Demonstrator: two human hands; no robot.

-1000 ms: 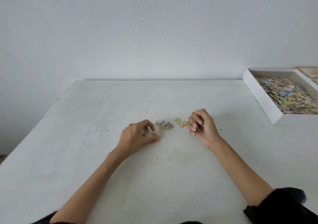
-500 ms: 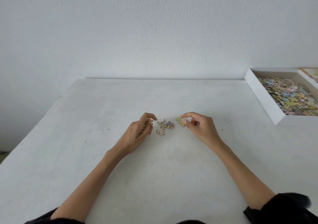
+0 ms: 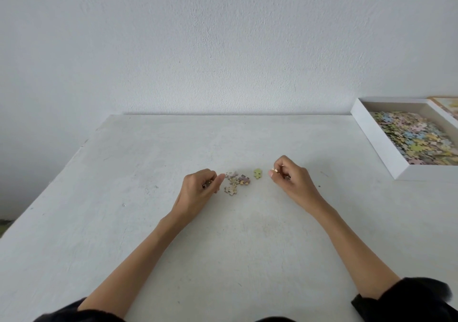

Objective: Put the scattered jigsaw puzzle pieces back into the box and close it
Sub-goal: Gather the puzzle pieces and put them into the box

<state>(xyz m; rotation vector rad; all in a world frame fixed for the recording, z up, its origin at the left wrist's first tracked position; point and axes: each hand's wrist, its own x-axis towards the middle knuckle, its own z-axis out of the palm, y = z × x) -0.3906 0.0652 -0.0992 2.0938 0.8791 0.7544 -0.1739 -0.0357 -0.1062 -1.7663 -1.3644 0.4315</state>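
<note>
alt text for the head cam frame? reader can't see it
A left hand and right hand, each gripping puzzle pieces, flank a few loose pieces on a white table. An open white box of pieces sits far right.

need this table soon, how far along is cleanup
Done: the open white cardboard box holds a heap of pastel jigsaw pieces. In hand: the left hand and right hand each grip gathered pieces. Left: a loose cluster and one green piece on the white table, then closing the box.
</note>
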